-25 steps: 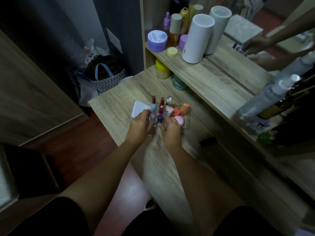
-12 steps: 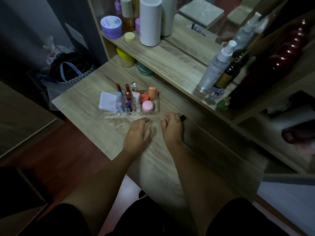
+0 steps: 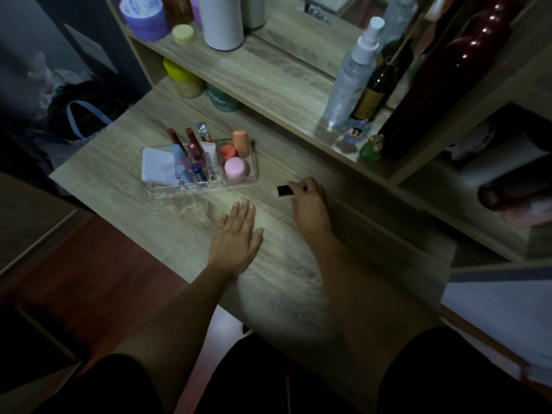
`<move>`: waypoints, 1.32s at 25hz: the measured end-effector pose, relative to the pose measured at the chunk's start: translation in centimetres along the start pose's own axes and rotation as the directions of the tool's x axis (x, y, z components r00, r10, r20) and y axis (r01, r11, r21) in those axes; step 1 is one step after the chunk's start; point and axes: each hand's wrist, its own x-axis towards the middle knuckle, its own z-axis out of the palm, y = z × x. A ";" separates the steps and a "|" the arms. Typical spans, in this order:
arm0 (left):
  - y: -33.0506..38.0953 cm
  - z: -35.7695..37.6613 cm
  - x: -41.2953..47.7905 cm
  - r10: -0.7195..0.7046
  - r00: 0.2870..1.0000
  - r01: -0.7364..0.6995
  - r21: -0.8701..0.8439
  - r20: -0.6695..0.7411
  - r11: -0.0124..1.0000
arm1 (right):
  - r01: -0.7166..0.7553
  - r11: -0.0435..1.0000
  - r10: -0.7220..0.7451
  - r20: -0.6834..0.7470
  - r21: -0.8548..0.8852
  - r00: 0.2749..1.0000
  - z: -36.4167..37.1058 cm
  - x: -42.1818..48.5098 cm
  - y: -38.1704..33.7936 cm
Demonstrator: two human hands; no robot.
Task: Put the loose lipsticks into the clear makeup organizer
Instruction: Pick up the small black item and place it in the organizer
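A clear plastic makeup organizer (image 3: 239, 179) stands on the pale wood-grain bench (image 3: 125, 186), its compartments already packed with upright lipstick tubes, a white compact and pink and orange caps. Just in front of it, the person's left hand (image 3: 237, 234) lies flat on the bench, fingers spread and empty. To the right, the right hand (image 3: 310, 201) pinches a small black lipstick tube (image 3: 284, 190), near the organizer but apart from it.

Spray bottle (image 3: 352, 76) beside dark bottle (image 3: 375, 91); purple jar (image 3: 146, 13) on shelf (image 3: 268, 76).
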 end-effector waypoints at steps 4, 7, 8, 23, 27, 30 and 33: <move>-0.2 0.0 -0.1 -0.005 1.000 0.005 -0.010 0.017 1.000 | 0.069 0.985 -0.067 0.024 -0.155 0.998 -0.3 0.5 -0.2; -0.1 -0.2 0.0 -0.003 1.000 0.004 -0.037 0.029 0.999 | 0.117 0.973 -0.118 0.005 -0.197 0.993 -0.3 0.6 -0.2; -0.1 -0.3 0.0 -0.008 1.000 0.009 -0.048 0.030 0.999 | 0.128 0.979 -0.132 -0.015 -0.160 0.991 -0.3 0.6 -0.4; -6.9 -3.5 -2.0 -0.182 0.981 0.183 0.008 -0.069 0.983 | 0.222 0.754 -0.277 -0.007 0.619 0.961 -0.7 2.4 -10.8; -7.1 -3.2 -2.0 -0.192 0.976 0.197 0.037 -0.101 0.980 | 0.129 0.664 -0.243 0.050 0.736 0.969 -0.4 3.5 -12.4; -6.9 -3.3 -2.0 -0.190 0.974 0.195 0.030 -0.122 0.980 | 0.139 0.655 -0.231 0.022 0.743 0.973 -0.3 3.7 -12.8; -6.9 -3.4 -2.0 -0.183 0.975 0.187 0.023 -0.124 0.982 | 0.180 0.666 -0.219 -0.042 0.724 0.975 -0.2 3.5 -12.8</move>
